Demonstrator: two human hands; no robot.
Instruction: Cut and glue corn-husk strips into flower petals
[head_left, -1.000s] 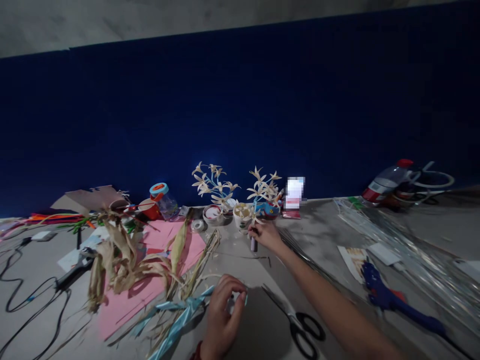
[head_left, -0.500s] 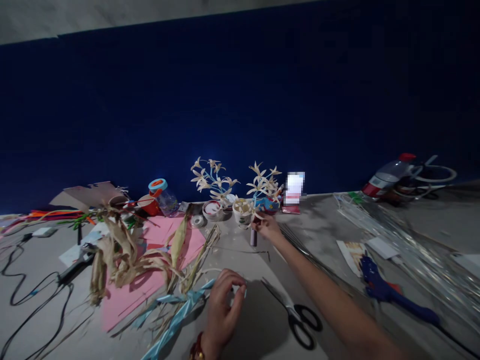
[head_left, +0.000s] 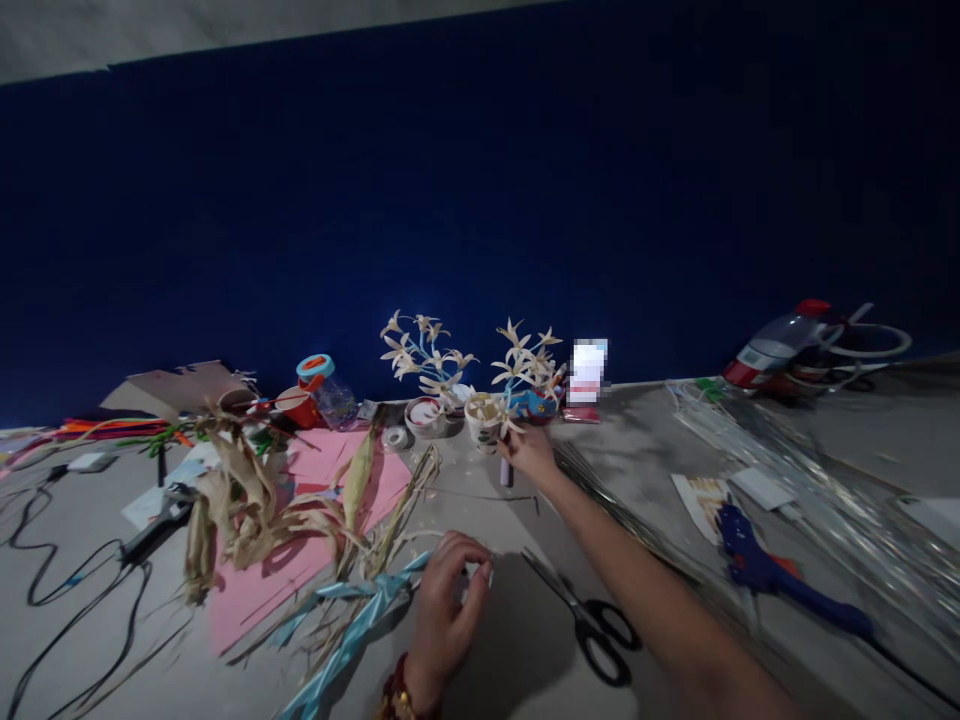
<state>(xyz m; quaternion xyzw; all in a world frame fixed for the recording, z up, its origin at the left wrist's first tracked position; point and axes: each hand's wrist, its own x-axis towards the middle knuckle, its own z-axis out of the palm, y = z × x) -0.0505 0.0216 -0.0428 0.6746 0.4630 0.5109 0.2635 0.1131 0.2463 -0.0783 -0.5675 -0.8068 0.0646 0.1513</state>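
My right hand (head_left: 531, 452) reaches out to the back of the table, its fingers pinched at a low cream husk flower (head_left: 512, 415). The flower belongs to a spray on pale blue stems above a white cup (head_left: 482, 428). Just below those fingers is a small mauve cylinder (head_left: 506, 472). Nearer me, my left hand (head_left: 450, 605) hovers or rests with curled fingers, thumb close to the fingertips; a tiny pale bit shows there, too small to name. Beside it lies a strip of light blue ribbon (head_left: 367, 620). A second flower spray (head_left: 424, 355) stands to the left.
Black-handled scissors (head_left: 592, 625) lie between my arms. On the right are a blue glue gun (head_left: 780, 590), clear plastic wrap (head_left: 810, 490) and a tipped bottle (head_left: 772, 345). Dried husks (head_left: 247, 510) cover pink paper (head_left: 255, 600) at left. A lit phone (head_left: 586, 372) stands at the back.
The view has shifted slightly. My right hand stays at the low flower, and my left hand keeps its curled pose.
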